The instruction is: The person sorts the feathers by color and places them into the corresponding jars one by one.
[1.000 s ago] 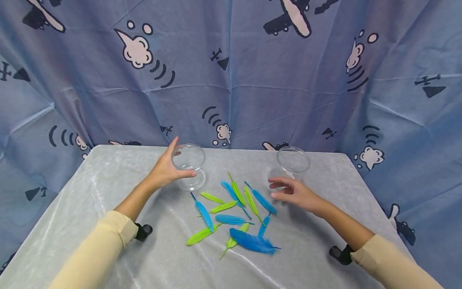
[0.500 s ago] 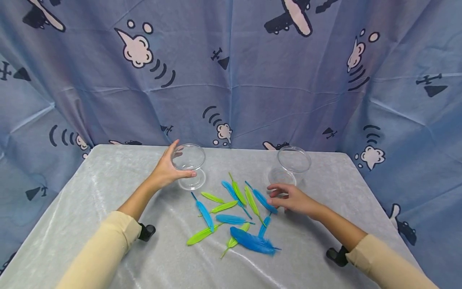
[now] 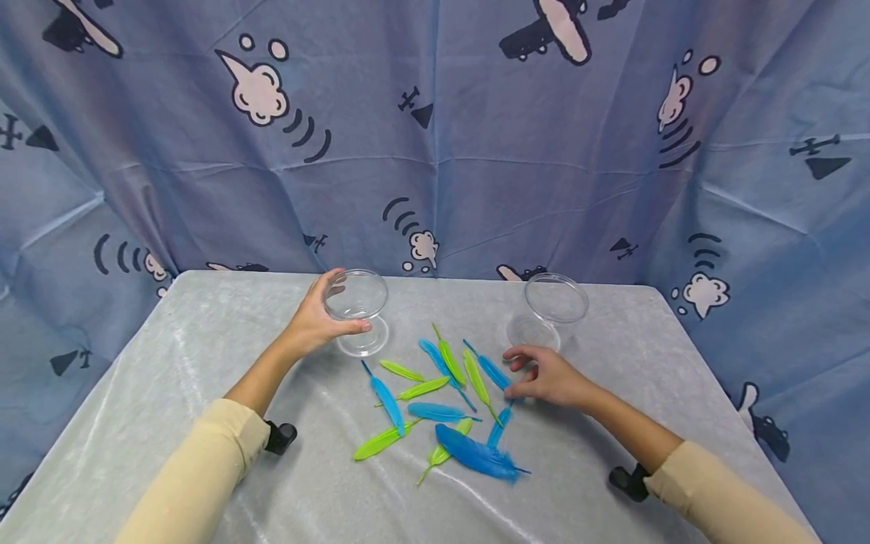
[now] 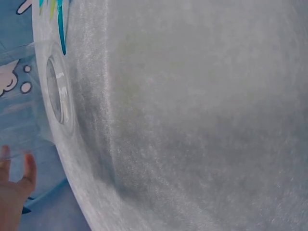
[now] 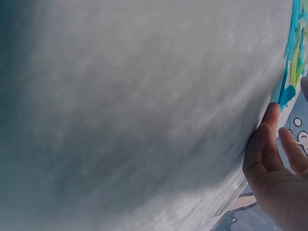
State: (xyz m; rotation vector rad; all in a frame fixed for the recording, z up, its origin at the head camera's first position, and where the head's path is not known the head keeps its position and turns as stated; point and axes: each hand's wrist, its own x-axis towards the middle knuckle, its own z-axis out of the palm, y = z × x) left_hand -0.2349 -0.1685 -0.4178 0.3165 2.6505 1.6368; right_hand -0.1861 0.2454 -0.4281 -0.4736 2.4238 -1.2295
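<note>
Clear round plastic-looking cups (image 3: 364,341) are gleaming, slender blue and green feathers (image 3: 476,453) are looking matt, and the grey velvety tablecloth (image 3: 204,332) is shimmering.

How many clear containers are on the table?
2: one container is in the left hand; the other container stands just beyond the right hand. None looks hidden.

A pale grey, velvety-surfaced counter (image 3: 217,325) bears two round, transparent cups near its far edge: the left transparent cup (image 3: 364,302) and the right transparent cup (image 3: 553,310), upright and well apart. Slender blue feathers (image 3: 436,412) and slender lime-green feathers (image 3: 423,387) lie loosely scattered nearer, some overlapping.
</note>
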